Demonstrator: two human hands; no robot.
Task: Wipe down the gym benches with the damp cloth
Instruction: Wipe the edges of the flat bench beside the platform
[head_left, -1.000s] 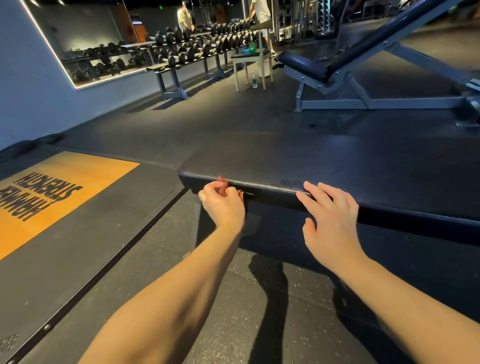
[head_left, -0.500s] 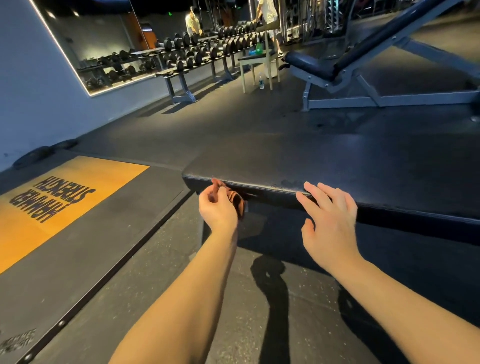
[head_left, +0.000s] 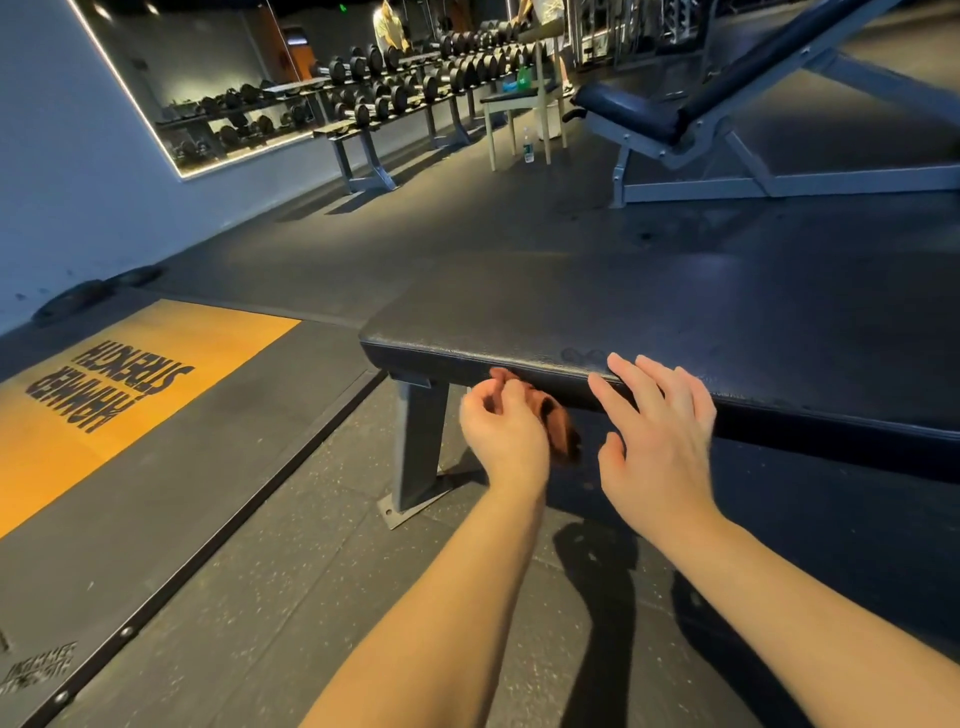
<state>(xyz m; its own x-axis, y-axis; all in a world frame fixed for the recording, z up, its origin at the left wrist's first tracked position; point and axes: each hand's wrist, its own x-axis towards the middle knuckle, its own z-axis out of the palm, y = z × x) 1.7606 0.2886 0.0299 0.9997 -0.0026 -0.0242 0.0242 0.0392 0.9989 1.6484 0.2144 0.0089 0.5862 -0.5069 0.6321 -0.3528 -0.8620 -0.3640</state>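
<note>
**Cloth sat at the near edge, with most of the pad off to the right**

The flat bench (head_left: 675, 322) filled the middle of the view. Its long axis ran from the squared left end, above the steel leg (head_left: 418, 441), away to the right and out of frame. Nearly all of the dark pad therefore lay to the right of both hands, with only a short stretch to their left.

The right hand (head_left: 657, 441) was spread, with straight fingers. Its fingertips rested on the pad's near top edge and it held nothing. It sat just right of the left hand, on the side where the longer stretch of pad ran.

The left hand (head_left: 501, 436) was the nearer one to the bench's left end. Its thumb and fingers were curled round a bunched rust-brown cloth (head_left: 558, 421). It held the cloth at the pad's near side face, just under the top edge, with a loose fold hanging below. Whether the cloth actually pressed on the vinyl could not be told.

Judging by this layout, a wipe along the side face would travel rightward down the bench's length. The spread right hand was in that path and would have to lift or slide ahead.
</note>
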